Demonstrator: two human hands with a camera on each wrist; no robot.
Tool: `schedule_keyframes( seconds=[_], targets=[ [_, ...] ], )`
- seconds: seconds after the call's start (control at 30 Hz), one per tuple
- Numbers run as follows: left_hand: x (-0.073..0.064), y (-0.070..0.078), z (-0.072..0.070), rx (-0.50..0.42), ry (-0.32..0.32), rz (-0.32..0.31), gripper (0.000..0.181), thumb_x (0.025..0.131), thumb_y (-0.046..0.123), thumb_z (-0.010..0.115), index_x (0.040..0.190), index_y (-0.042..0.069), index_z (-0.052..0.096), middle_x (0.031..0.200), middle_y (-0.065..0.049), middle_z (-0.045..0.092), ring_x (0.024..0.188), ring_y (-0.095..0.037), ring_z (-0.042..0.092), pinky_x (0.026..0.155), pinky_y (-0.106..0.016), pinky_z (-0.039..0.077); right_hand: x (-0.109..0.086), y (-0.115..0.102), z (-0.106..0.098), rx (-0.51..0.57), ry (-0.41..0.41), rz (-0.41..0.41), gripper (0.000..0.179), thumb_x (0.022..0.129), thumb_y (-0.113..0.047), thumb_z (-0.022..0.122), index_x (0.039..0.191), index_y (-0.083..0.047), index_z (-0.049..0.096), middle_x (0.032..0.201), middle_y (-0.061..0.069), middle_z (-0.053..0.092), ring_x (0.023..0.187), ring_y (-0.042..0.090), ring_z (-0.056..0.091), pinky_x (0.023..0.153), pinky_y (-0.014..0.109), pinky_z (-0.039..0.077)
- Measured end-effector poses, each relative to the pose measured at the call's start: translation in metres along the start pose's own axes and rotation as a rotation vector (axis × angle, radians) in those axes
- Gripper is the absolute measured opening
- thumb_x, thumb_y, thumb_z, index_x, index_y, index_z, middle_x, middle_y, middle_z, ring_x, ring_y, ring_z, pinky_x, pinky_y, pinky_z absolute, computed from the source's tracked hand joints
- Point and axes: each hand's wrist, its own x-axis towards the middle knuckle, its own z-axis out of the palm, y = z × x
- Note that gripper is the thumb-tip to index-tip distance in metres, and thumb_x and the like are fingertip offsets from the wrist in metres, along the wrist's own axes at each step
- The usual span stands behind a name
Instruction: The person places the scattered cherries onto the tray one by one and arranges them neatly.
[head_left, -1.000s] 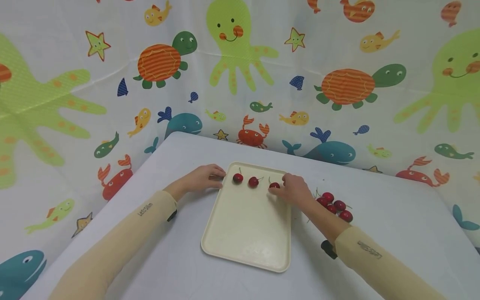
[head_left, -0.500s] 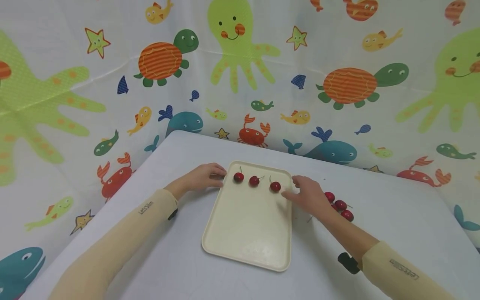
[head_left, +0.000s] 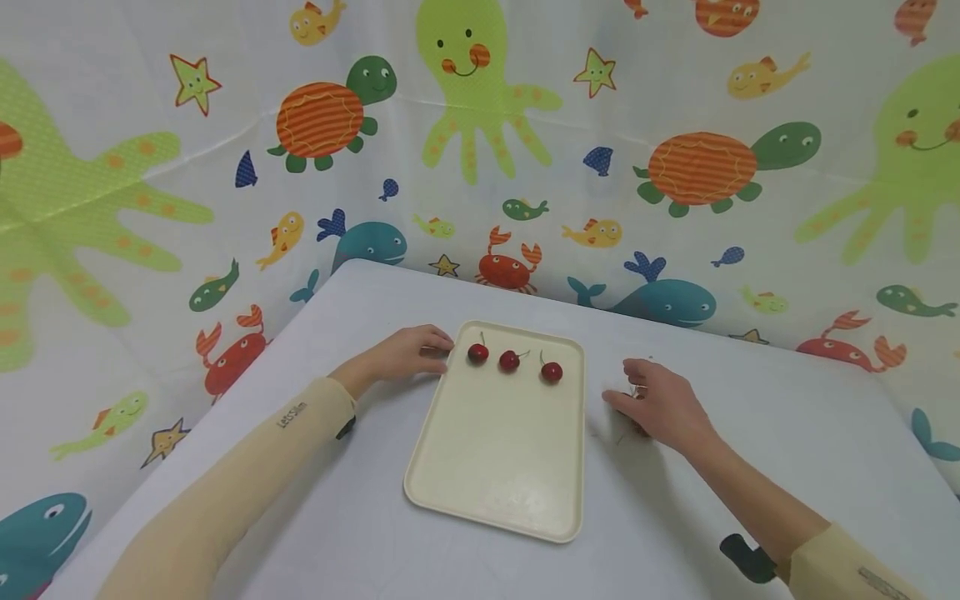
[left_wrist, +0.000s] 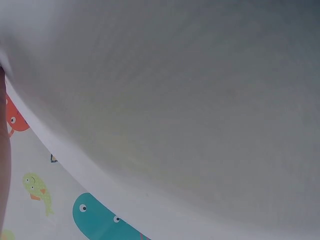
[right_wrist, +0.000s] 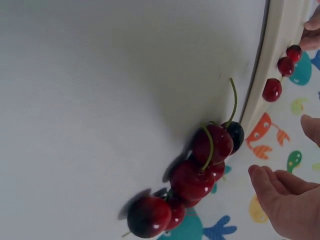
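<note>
A cream tray (head_left: pixel 491 454) lies on the table, with three red cherries on stems in a row near its far edge: one at left (head_left: pixel 477 353), a middle cherry (head_left: pixel 509 361) and a right cherry (head_left: pixel 551 372). My left hand (head_left: pixel 408 354) rests at the tray's upper left rim, fingers relaxed. To the right of the tray, my right hand (head_left: pixel 663 404) hovers over a cluster of loose cherries (right_wrist: pixel 192 180), thumb and fingers apart. In the head view that hand hides most of the cluster. The right wrist view shows several cherries bunched beside the fingertips (right_wrist: pixel 256 172), none held.
The table has a white cover (head_left: pixel 337 517). Behind it hangs a white curtain (head_left: pixel 525 125) printed with sea animals. In the left wrist view mostly the white table surface (left_wrist: pixel 200 125) shows.
My right hand has let go of the right cherry on the tray and moved right, off the tray and over the loose cherries. The left hand has stayed at the rim.
</note>
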Motion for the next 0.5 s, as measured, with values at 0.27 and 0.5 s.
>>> schedule_keyframes(
  seconds=[0.27,0.5],
  targets=[
    [0.0,0.0,0.0,-0.003,-0.004,-0.004,0.044,0.082,0.026,0.07,0.122,0.011,0.059,0.126,-0.003,0.054,0.119,-0.02,0.05,0.1,-0.037,0.044,-0.012,0.017,-0.007,0.022,0.022,0.003,0.067,0.082,-0.042,0.066,0.132,-0.004,0.045,0.126,0.02,0.054,0.11,0.035,0.055,0.083,0.046,0.053],
    [0.0,0.0,0.0,0.004,0.001,-0.002,0.044,0.082,0.025,0.069,0.122,0.01,0.059,0.126,-0.003,0.054,0.12,-0.02,0.049,0.101,-0.037,0.043,-0.023,0.032,-0.014,0.032,0.029,0.005,0.065,0.083,-0.038,0.066,0.133,-0.002,0.044,0.124,0.022,0.054,0.11,0.038,0.055,0.081,0.046,0.053]
  ],
)
